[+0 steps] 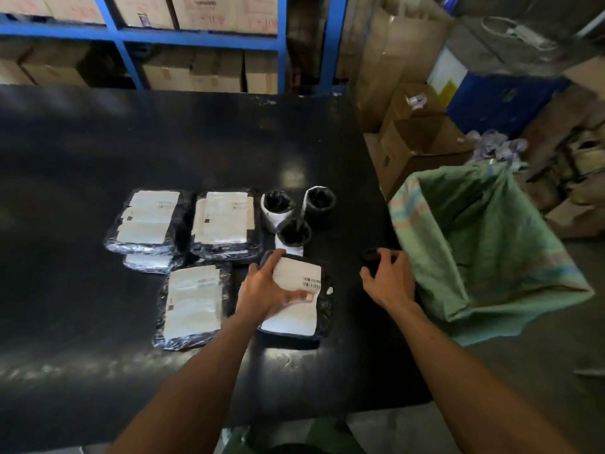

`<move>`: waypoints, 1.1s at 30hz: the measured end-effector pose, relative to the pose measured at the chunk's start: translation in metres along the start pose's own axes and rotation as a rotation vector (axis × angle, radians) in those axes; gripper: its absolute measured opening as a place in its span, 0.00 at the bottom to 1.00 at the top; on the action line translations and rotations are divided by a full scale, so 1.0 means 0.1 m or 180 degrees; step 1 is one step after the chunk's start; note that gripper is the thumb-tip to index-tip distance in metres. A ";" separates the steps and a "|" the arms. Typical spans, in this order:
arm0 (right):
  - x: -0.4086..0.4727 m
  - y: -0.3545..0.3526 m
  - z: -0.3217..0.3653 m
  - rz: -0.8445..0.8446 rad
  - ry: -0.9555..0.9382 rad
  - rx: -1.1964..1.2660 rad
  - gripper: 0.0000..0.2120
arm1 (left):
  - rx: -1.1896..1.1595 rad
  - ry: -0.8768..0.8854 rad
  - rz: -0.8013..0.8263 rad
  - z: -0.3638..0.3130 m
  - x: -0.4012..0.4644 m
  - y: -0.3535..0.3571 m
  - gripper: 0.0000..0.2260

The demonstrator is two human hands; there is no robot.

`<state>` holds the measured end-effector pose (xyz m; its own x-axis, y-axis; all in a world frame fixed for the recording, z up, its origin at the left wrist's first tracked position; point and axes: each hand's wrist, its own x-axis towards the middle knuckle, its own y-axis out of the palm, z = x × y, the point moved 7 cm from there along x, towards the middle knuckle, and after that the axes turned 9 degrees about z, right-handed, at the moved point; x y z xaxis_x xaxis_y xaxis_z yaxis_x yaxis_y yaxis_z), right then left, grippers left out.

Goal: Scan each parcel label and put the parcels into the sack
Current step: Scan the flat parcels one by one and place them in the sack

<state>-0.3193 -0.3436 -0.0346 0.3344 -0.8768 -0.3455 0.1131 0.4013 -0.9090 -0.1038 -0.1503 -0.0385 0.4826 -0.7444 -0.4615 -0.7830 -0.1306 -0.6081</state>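
Observation:
A flat black parcel [299, 309] with a white barcode label lies on the black table [98, 355] in front of me. My left hand [265, 290] holds its left edge, fingers over the top corner and thumb across the label. My right hand [389, 280] grips a small black scanner [371, 255] just right of that parcel. The green woven sack [484, 244] hangs open at the table's right edge. More flat labelled parcels lie to the left [193, 303], [147, 221], [226, 221]. Three small round black parcels [293, 232] stand behind the held one.
Blue shelving [196, 37] with cardboard boxes runs along the far side of the table. Open cartons [422, 139] and a blue bin [501, 99] crowd the floor to the right, behind the sack.

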 end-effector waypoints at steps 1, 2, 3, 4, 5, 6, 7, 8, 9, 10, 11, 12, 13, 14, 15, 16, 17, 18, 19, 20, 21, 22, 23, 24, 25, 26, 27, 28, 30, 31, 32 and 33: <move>0.07 -0.04 -0.10 -0.0062 0.0017 0.0066 0.30 | -0.0024 0.0012 -0.0013 -0.07 0.03 0.07 0.52; 0.14 -0.07 -0.18 -0.0079 0.0025 0.0143 0.31 | -0.0047 0.0012 -0.0032 -0.13 0.06 0.15 0.52; 0.21 -0.07 -0.25 -0.0028 0.0037 0.0243 0.33 | -0.0062 0.0005 -0.0061 -0.19 0.08 0.21 0.52; 0.29 -0.06 -0.30 0.0068 0.0053 0.0381 0.35 | -0.0073 -0.0001 -0.0085 -0.24 0.09 0.26 0.52; 0.38 -0.02 -0.36 0.0230 0.0089 0.0553 0.36 | -0.0079 -0.0025 -0.0112 -0.29 0.10 0.31 0.52; 0.46 0.03 -0.41 0.0397 0.0116 0.0749 0.38 | -0.0072 -0.0061 -0.0140 -0.33 0.10 0.35 0.52; 0.53 0.09 -0.44 0.0544 0.0136 0.0933 0.40 | -0.0040 -0.0095 -0.0170 -0.35 0.11 0.38 0.53; 0.60 0.15 -0.46 0.0664 0.0138 0.1068 0.42 | 0.0003 -0.0136 -0.0194 -0.38 0.11 0.41 0.53; 0.65 0.20 -0.47 0.0758 0.0146 0.1150 0.43 | 0.0043 -0.0165 -0.0210 -0.40 0.11 0.44 0.53; 0.70 0.25 -0.49 0.0830 0.0147 0.1230 0.43 | 0.0073 -0.0187 -0.0233 -0.42 0.11 0.45 0.53; 0.73 0.28 -0.49 0.0857 0.0151 0.1332 0.43 | 0.0092 -0.0202 -0.0268 -0.43 0.11 0.46 0.52; 0.77 0.31 -0.52 0.0830 0.0146 0.1447 0.41 | 0.0093 -0.0219 -0.0315 -0.43 0.11 0.46 0.52; 0.80 0.33 -0.54 0.0808 0.0149 0.1563 0.40 | 0.0085 -0.0246 -0.0368 -0.43 0.10 0.45 0.52; 0.85 0.37 -0.58 0.0785 0.0134 0.1722 0.39 | 0.0074 -0.0276 -0.0419 -0.44 0.09 0.44 0.51; 0.88 0.39 -0.61 0.0802 0.0153 0.1941 0.39 | 0.0059 -0.0301 -0.0471 -0.43 0.07 0.43 0.51; 0.90 0.43 -0.65 0.0834 0.0186 0.2223 0.39 | 0.0034 -0.0311 -0.0522 -0.43 0.05 0.42 0.51; 0.90 0.44 -0.66 0.0863 0.0232 0.2452 0.38 | 0.0005 -0.0313 -0.0574 -0.43 0.03 0.40 0.51; 0.90 0.44 -0.65 0.0871 0.0243 0.2617 0.35 | -0.0022 -0.0316 -0.0632 -0.42 0.01 0.39 0.50; 0.89 0.43 -0.62 0.0892 0.0229 0.2712 0.31 | -0.0046 -0.0328 -0.0699 -0.41 0.00 0.37 0.49; 0.88 0.41 -0.56 0.0926 0.0160 0.2831 0.27 | -0.0071 -0.0341 -0.0777 -0.40 -0.01 0.34 0.48; 0.86 0.38 -0.49 0.0997 0.0121 0.2986 0.24 | -0.0100 -0.0349 -0.0869 -0.39 -0.02 0.31 0.47; 0.83 0.35 -0.41 0.1079 0.0079 0.3204 0.22 | -0.0145 -0.0353 -0.0977 -0.38 -0.03 0.28 0.48; 0.80 0.30 -0.31 0.1158 0.0017 0.3381 0.21 | -0.0220 -0.0354 -0.1095 -0.38 -0.04 0.24 0.48; 0.75 0.23 -0.19 0.1244 -0.0058 0.3557 0.20 | -0.0319 -0.0348 -0.1213 -0.37 -0.05 0.21 0.48; 0.71 0.17 -0.07 0.1335 -0.0146 0.3634 0.17 | -0.0421 -0.0349 -0.1323 -0.36 -0.07 0.17 0.47; 0.65 0.07 0.07 0.1423 -0.0275 0.3720 0.14 | -0.0499 -0.0363 -0.1425 -0.34 -0.08 0.13 0.47; 0.60 -0.03 0.21 0.1491 -0.0438 0.3747 0.13 | -0.0559 -0.0394 -0.1519 -0.33 -0.10 0.08 0.47; 0.52 -0.13 0.35 0.1567 -0.0607 0.3759 0.14 | -0.0614 -0.0428 -0.1612 -0.31 -0.11 0.03 0.48; 0.37 -0.28 0.59 0.1725 -0.0956 0.3607 0.18 | -0.0704 -0.0481 -0.1777 -0.29 -0.13 -0.08 0.48; 0.30 -0.34 0.69 0.1779 -0.1142 0.3496 0.19 | -0.0726 -0.0491 -0.1835 -0.29 -0.13 -0.14 0.48; 0.21 -0.39 0.78 0.1794 -0.1337 0.3366 0.19 | -0.0735 -0.0492 -0.1876 -0.29 -0.13 -0.20 0.47; 0.12 -0.42 0.85 0.1792 -0.1520 0.3210 0.19 | -0.0732 -0.0490 -0.1902 -0.28 -0.13 -0.26 0.47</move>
<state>-0.2402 -0.3488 0.0195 0.8510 -0.4185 -0.3171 0.4395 0.8982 -0.0059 -0.1009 -0.1560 0.0013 0.8975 -0.4004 -0.1847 -0.4185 -0.6417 -0.6427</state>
